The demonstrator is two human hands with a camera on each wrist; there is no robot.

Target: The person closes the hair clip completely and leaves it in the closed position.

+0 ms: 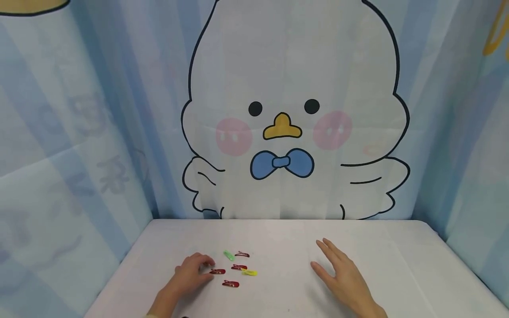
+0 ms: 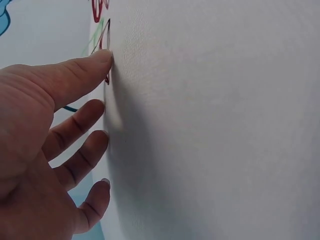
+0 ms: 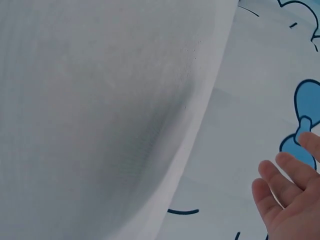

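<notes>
Several snap hair clips lie on the white table left of its middle. My left hand (image 1: 191,274) is low over the table, thumb and fingers apart on either side of the near end of a red hair clip (image 1: 218,271). In the left wrist view the thumb (image 2: 82,70) reaches the tabletop beside a red clip (image 2: 108,35); whether it touches the clip I cannot tell. Close by lie another red clip (image 1: 231,284), a yellow clip (image 1: 249,273) overlapping a red one (image 1: 237,267), a green clip (image 1: 228,255) and a dark red clip (image 1: 242,254). My right hand (image 1: 347,282) hovers at the right, fingers extended, holding nothing.
The white table (image 1: 286,247) ends at a back edge against a hanging cloth (image 1: 286,66) printed with a cartoon bird. Blue and white striped curtains (image 1: 51,176) hang on both sides. A small dark thing shows at the bottom edge beside my left wrist.
</notes>
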